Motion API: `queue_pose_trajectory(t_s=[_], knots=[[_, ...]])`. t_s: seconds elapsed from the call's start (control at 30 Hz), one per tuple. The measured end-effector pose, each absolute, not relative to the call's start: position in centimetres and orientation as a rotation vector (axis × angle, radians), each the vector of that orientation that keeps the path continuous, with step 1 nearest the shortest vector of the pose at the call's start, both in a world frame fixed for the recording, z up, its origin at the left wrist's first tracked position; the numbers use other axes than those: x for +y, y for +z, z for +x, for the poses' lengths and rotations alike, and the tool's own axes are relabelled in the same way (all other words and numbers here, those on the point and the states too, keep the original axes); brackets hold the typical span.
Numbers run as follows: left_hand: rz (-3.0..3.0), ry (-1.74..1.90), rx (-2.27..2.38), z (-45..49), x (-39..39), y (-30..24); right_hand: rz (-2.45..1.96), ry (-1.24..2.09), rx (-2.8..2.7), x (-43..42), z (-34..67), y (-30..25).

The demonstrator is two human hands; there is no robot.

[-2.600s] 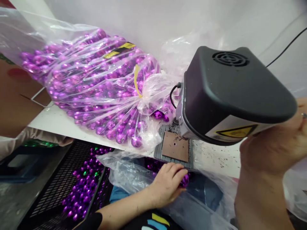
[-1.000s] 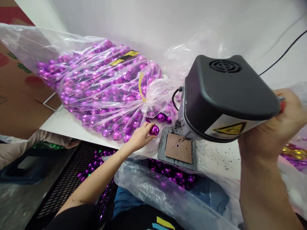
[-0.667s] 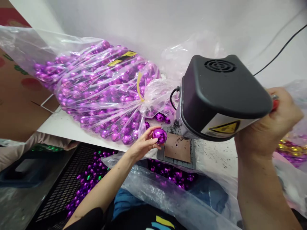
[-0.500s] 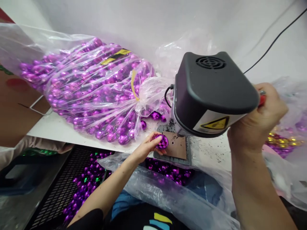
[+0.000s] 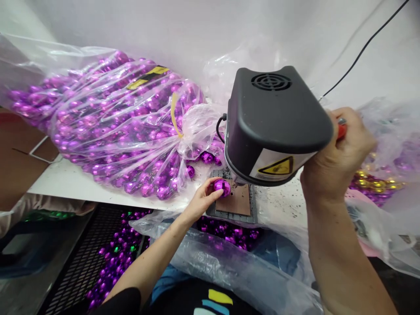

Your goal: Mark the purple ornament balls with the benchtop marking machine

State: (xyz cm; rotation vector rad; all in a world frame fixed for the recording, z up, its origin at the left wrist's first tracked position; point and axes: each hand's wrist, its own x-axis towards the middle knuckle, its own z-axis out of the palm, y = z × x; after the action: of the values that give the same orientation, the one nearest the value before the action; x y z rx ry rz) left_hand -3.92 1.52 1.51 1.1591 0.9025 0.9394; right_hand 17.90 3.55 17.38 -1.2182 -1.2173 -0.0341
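Observation:
My left hand (image 5: 202, 200) pinches a shiny purple faceted ball (image 5: 222, 186) and holds it over the brown pad of the grey base plate (image 5: 219, 213), under the head of a small black-hooded bench machine (image 5: 272, 118). My right hand (image 5: 331, 162) is raised at the machine's right side, fingers wrapped round a red-tipped lever handle (image 5: 341, 130).
A big tied clear bag of purple balls (image 5: 108, 127) lies on the white table (image 5: 78, 186) to the left. An open bag of purple balls (image 5: 226, 234) sits in my lap, a black crate with more balls (image 5: 111, 258) lower left. Gold and purple balls in plastic (image 5: 377, 183) lie right.
My left hand rose from the lap bag with one purple ball and carried it right onto the base plate under the machine head. My right hand stayed on the lever.

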Motion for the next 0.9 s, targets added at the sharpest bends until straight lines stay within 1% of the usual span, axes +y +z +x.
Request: queue_pose_trajectory(t_s=[0.3,0.53,0.73,0.9], knots=[[1.502,0.981,1.246,-2.1,1.1,-0.5,-1.216,-0.029,-1.233,3.6,18.1,17.3],[1.541,0.939,1.129,-3.0,0.7,0.6,-1.239,-0.048,-1.256,3.5,18.0,17.3],[1.856,0.899,1.119,-2.4,0.6,1.1,-1.241,-0.047,-1.234,3.5,17.9,17.3],[2.104,0.866,1.271,-0.9,0.7,1.6,-1.241,-0.042,-1.241,3.5,17.9,17.4]])
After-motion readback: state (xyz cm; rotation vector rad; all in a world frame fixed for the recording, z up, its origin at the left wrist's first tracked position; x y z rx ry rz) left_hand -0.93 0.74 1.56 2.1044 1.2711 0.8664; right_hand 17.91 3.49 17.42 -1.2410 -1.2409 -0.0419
